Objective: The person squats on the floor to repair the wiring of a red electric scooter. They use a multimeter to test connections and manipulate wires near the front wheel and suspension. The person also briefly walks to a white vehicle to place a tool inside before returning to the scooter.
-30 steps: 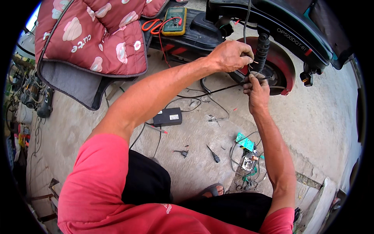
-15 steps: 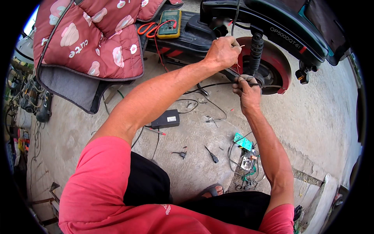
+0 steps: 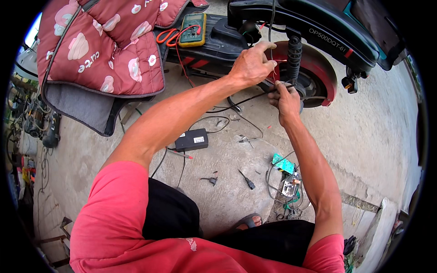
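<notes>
My right hand [image 3: 287, 101] pinches a black cable [image 3: 255, 98] beside the rear wheel [image 3: 314, 77] of a dark electric scooter [image 3: 314, 29]. Thin bared wires [image 3: 275, 76] rise from its fingertips, a red one among them. Just above and to the left is my left hand [image 3: 252, 67], its index finger stretched out and apart from the thumb. The thumb tip is close to the thin wires; its other fingers are curled and partly hidden. Another black cable [image 3: 272, 27] hangs down from above, behind the left fingertips.
A yellow-green multimeter [image 3: 193, 29] with red leads lies on the footboard near a padded red cover [image 3: 114, 50]. On the concrete are a black power adapter [image 3: 192, 139], a red-tipped probe [image 3: 183, 154], cut plugs [image 3: 248, 182] and a green circuit board [image 3: 283, 164] with loose wires.
My left hand has gone from a pinch on a thin wire to index finger and thumb apart, shifting slightly left and down. My right hand keeps its pinch on the cable.
</notes>
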`<state>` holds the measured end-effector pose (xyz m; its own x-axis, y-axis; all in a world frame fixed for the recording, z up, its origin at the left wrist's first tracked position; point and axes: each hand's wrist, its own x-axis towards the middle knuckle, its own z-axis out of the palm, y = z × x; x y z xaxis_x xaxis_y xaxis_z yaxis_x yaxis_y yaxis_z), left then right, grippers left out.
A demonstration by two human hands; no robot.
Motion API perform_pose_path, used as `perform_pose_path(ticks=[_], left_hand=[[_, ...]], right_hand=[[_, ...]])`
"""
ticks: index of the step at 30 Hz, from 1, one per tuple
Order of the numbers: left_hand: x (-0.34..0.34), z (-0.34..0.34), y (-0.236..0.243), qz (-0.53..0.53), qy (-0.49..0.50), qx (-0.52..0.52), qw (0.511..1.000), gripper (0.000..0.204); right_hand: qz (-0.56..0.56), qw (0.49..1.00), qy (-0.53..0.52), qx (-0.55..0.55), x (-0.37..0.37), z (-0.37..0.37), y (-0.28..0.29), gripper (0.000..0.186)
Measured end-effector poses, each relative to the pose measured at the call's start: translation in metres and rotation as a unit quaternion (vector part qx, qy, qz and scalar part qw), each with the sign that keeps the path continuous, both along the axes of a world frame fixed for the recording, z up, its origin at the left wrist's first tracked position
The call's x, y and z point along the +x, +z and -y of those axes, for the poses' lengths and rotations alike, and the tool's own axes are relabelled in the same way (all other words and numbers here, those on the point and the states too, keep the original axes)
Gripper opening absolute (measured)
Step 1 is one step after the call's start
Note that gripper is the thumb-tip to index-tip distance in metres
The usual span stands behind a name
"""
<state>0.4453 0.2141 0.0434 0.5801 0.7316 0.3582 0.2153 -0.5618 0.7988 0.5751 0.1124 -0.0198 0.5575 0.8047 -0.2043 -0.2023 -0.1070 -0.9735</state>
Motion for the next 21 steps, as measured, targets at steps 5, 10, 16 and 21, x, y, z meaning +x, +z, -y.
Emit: perform_pose_path(ticks=[5, 10, 16, 21], left_hand=[[-0.008, -0.004, -0.007, 0.011, 0.011, -0.015, 1.0, 0.049], [-0.013, -0.004, -0.01, 0.025, 0.02, -0.032, 0.999, 0.049], [-0.017, -0.011, -0.019, 0.01, 0.021, -0.077, 0.997, 0.046], [-0.027, -0.018, -0.029, -0.011, 0.031, -0.108, 0.994, 0.042]], right_hand=[[0.067, 0.998, 0.001, -0.004, -0.001, -0.004, 0.006, 0.022], [0.094, 0.995, -0.01, -0.02, -0.001, -0.013, 0.008, 0.022], [0.105, 0.994, -0.009, -0.012, 0.0, -0.022, 0.008, 0.02], [0.114, 0.993, -0.012, -0.008, -0.003, -0.026, 0.008, 0.02]])
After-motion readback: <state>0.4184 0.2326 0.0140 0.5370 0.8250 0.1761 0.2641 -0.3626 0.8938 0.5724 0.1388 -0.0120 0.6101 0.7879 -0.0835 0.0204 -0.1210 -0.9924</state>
